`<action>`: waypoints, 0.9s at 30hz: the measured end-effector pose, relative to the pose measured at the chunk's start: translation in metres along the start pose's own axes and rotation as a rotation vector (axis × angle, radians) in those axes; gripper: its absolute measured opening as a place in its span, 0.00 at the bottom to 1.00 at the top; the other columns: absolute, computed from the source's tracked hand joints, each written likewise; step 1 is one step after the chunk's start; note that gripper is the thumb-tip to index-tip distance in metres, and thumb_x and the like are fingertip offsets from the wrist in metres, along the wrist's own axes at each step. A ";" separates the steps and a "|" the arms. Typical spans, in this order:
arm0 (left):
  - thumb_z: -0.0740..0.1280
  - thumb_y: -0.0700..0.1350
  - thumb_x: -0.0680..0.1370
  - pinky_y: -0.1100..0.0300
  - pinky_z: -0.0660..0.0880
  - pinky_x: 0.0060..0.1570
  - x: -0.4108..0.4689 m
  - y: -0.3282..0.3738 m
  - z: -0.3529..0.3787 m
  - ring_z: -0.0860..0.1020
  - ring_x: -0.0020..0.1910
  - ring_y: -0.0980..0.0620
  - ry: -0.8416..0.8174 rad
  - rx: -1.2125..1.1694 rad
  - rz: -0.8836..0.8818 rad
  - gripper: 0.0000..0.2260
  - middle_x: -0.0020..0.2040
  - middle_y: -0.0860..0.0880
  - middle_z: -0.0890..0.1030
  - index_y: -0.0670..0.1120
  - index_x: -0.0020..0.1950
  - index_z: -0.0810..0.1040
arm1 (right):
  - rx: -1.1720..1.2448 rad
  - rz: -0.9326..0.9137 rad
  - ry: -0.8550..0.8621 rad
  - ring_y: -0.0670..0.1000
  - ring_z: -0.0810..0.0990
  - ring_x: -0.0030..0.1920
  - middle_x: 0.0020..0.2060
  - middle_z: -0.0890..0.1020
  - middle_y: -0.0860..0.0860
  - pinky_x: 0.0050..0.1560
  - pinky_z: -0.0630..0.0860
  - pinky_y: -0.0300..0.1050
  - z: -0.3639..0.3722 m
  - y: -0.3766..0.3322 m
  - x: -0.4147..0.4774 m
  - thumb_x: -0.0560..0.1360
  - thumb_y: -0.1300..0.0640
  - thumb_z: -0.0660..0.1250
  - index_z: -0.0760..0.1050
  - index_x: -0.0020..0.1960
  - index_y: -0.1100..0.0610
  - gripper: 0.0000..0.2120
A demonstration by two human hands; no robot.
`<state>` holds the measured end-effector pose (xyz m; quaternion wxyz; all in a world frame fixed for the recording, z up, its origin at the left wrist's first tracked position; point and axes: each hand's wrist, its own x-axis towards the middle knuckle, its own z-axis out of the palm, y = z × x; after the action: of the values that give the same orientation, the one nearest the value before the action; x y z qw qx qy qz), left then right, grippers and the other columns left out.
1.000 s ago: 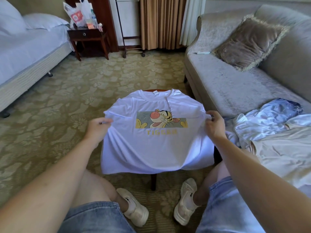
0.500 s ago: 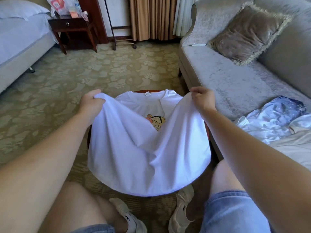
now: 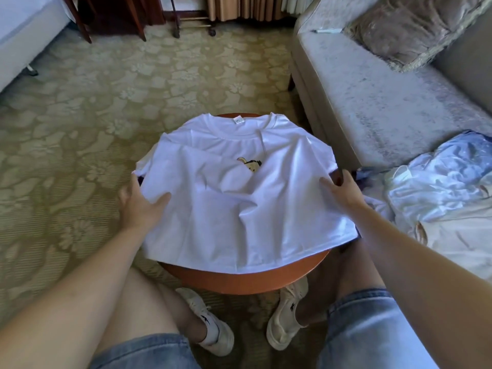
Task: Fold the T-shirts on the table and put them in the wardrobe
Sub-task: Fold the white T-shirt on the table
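One white cotton T-shirt (image 3: 239, 209) folded over on one round reddish-brown wooden table (image 3: 234, 278), two hands, left hand (image 3: 138, 209) and right hand (image 3: 342, 193), each pinching one side edge

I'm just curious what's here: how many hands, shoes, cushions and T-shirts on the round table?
Hands: 2, left hand and right hand
Shoes: 2, left shoe, right shoe
Cushion: 1
T-shirt on the table: 1
Total: 6
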<state>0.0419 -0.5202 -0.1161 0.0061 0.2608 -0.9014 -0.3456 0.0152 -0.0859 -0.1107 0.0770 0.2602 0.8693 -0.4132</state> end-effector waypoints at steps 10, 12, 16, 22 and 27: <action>0.63 0.49 0.79 0.50 0.67 0.59 -0.054 -0.015 -0.051 0.68 0.70 0.40 -0.117 0.028 -0.151 0.33 0.76 0.45 0.63 0.51 0.80 0.50 | -0.155 -0.021 0.038 0.63 0.68 0.70 0.71 0.69 0.60 0.68 0.67 0.53 -0.024 0.039 -0.060 0.78 0.56 0.61 0.58 0.78 0.57 0.29; 0.62 0.41 0.77 0.53 0.70 0.51 -0.062 -0.012 -0.061 0.74 0.61 0.39 -0.137 -0.022 -0.122 0.29 0.68 0.41 0.72 0.50 0.77 0.59 | -0.097 -0.070 0.070 0.62 0.73 0.64 0.66 0.74 0.59 0.61 0.71 0.51 -0.030 0.039 -0.072 0.76 0.62 0.61 0.63 0.75 0.58 0.27; 0.66 0.37 0.77 0.60 0.70 0.31 -0.076 0.002 -0.078 0.74 0.29 0.49 -0.137 -0.240 0.015 0.08 0.45 0.41 0.77 0.42 0.55 0.75 | 0.211 -0.207 0.101 0.56 0.78 0.44 0.50 0.78 0.57 0.41 0.80 0.51 -0.042 0.026 -0.097 0.77 0.64 0.63 0.74 0.56 0.58 0.08; 0.67 0.34 0.77 0.67 0.75 0.36 -0.104 0.036 -0.094 0.79 0.31 0.59 -0.194 -0.668 0.063 0.05 0.42 0.44 0.79 0.42 0.48 0.80 | 0.722 -0.249 -0.101 0.55 0.81 0.45 0.41 0.81 0.55 0.45 0.82 0.42 -0.058 0.009 -0.131 0.75 0.70 0.65 0.79 0.44 0.58 0.08; 0.60 0.23 0.75 0.62 0.77 0.51 -0.120 0.061 -0.098 0.83 0.42 0.56 -0.294 -0.795 0.159 0.19 0.47 0.46 0.82 0.39 0.62 0.74 | 0.667 -0.402 -0.106 0.54 0.83 0.44 0.42 0.84 0.55 0.51 0.79 0.49 -0.065 0.001 -0.146 0.70 0.72 0.69 0.81 0.52 0.59 0.14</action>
<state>0.1357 -0.4860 0.0172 0.0043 0.1161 -0.7067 -0.6979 0.1460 -0.0930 -0.0185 -0.0495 0.0736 0.7158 -0.6926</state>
